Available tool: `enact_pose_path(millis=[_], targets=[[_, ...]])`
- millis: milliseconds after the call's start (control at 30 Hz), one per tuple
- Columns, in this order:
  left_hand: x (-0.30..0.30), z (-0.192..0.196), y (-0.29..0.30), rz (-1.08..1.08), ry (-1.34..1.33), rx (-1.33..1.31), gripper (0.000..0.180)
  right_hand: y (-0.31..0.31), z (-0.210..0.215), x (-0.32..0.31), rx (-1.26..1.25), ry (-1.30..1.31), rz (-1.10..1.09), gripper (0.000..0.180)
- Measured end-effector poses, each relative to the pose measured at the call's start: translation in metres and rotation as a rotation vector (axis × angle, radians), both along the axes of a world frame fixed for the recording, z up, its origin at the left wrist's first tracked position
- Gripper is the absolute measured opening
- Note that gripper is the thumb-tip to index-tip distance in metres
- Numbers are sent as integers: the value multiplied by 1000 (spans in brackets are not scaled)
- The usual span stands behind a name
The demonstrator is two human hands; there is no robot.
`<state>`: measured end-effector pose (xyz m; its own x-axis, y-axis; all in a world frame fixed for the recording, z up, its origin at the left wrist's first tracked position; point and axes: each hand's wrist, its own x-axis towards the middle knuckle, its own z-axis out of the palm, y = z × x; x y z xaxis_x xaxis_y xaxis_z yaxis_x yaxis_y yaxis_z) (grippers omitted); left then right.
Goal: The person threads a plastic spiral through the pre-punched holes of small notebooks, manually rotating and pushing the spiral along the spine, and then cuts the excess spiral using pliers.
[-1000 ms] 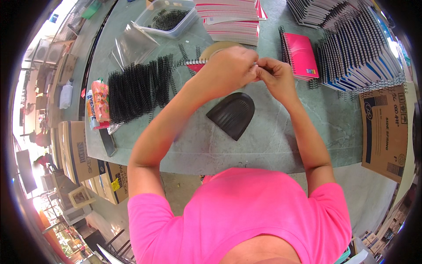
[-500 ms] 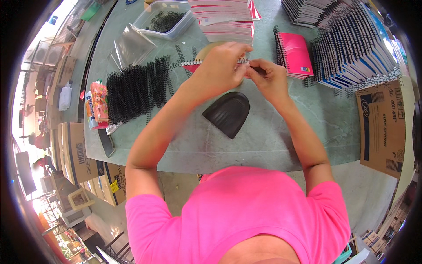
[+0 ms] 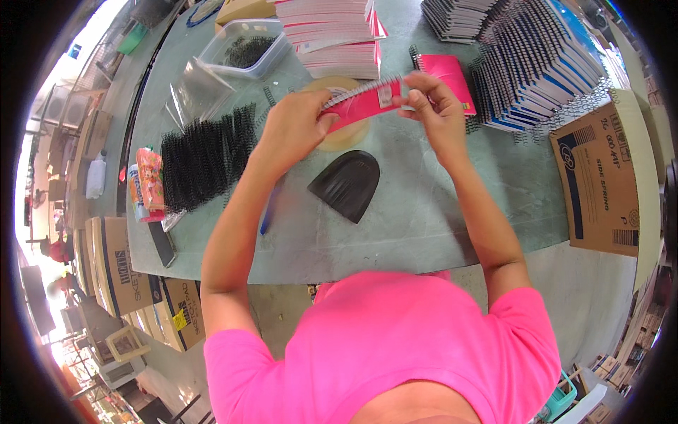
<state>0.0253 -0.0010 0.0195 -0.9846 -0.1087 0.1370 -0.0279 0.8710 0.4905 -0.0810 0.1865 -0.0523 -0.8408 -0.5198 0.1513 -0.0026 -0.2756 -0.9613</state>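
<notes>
A pink notebook [image 3: 359,107] is held up over the table, its cover tilted and a black coil [image 3: 369,87] along its upper edge. My left hand [image 3: 293,127] grips its left end, thumb on the cover. At its right end, my right hand [image 3: 438,113] has its fingers bent and pinched at the corner, though the exact contact is hard to make out. Behind the notebook lies a roll of tape [image 3: 347,136], partly covered by it. Closer to me sits a black, ridged, rounded wedge-like piece [image 3: 346,186].
Many loose black coils [image 3: 206,159] lie left, near a clear plastic bin [image 3: 281,56] with more coils. Pink-edged booklets [image 3: 328,32] are stacked at the back. Another pink notebook [image 3: 445,69] lies beside stacked spiral notebooks [image 3: 540,81] at right. A carton [image 3: 600,184] stands at the right edge.
My left hand has moved left along the notebook, and the notebook has lifted and tilted so its cover shows. My right hand remains by its right end, and the view has shifted slightly.
</notes>
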Motion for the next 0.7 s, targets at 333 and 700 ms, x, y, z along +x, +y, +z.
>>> enact_pose_path(millis=[333,700], targets=[[-54,-12,62,-263,506,194,39,44,48,-53,133,81,-125,56],[-117,-80,69,-16,-154,565,64,82,-37,-99,782,369,-379,46]])
